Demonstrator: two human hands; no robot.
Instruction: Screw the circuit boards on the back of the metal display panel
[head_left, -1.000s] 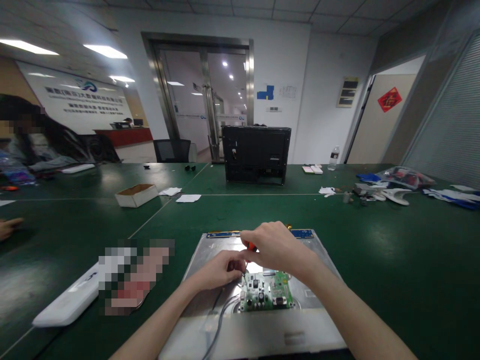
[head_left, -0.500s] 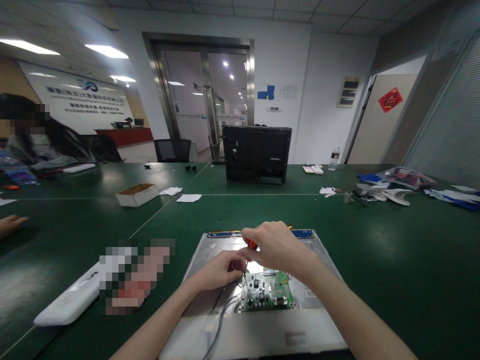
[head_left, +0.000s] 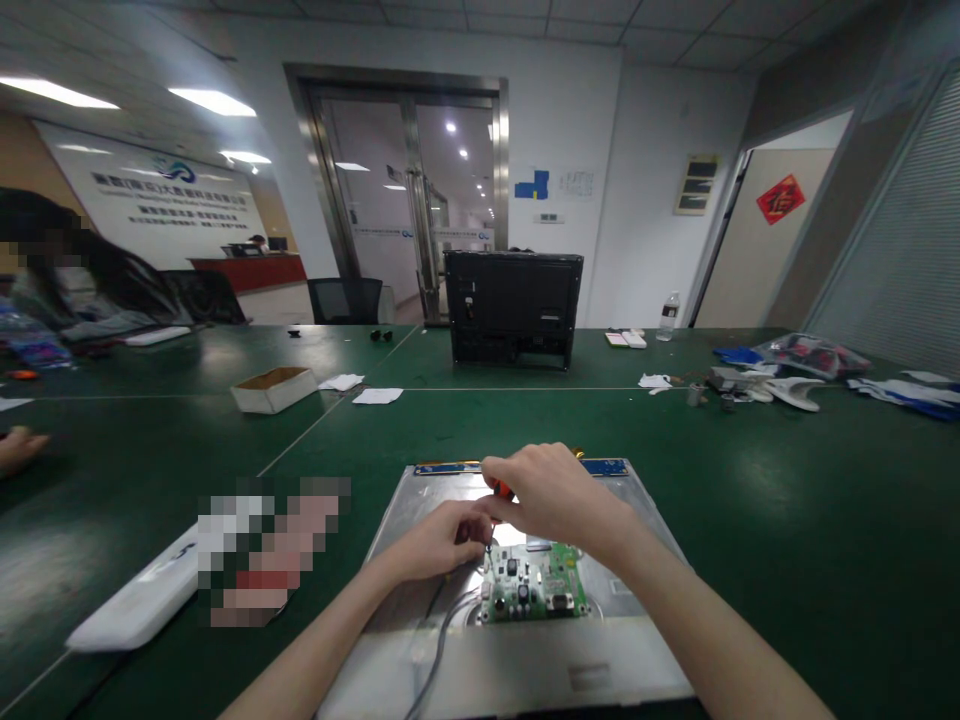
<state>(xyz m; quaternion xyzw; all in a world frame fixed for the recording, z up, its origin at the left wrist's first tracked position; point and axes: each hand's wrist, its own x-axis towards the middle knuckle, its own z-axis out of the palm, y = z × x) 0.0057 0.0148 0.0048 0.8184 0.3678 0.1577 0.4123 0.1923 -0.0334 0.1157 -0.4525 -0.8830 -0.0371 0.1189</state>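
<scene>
While you leaned over the silver metal panel [head_left: 450, 660] lying flat on the green table [head_left: 787, 520], your right hand [head_left: 555, 495] was clenched around a small screwdriver [head_left: 501, 491] with an orange-red handle, its thin shaft pointing down toward the upper left corner of the green circuit board [head_left: 534, 584]. Your left hand [head_left: 439, 540] sat just beside it at 9 o'clock, fingers pinched together at the screwdriver's tip; whether they gripped the shaft or a screw was too small to tell. That circuit board rested on the panel at 6 o'clock from your hands, and grey cables [head_left: 439, 640] ran from its left edge down toward you. A blue strip [head_left: 604, 466] edged the panel's far side at 12 o'clock.

Farther out at 12 o'clock, a black monitor housing [head_left: 514, 308] stood upright on the table. At 10 o'clock lay an open cardboard box [head_left: 272, 389] with white paper scraps [head_left: 377, 396] near it. A white oblong casing [head_left: 131, 610] lay at 8 o'clock, partly behind a blurred patch. At 2 o'clock you had a water bottle [head_left: 668, 315] and a scatter of white and blue parts [head_left: 795, 388]. Another person [head_left: 82, 285] sat at 10 o'clock, and someone's hand [head_left: 19, 447] rested on the table at 9 o'clock.
</scene>
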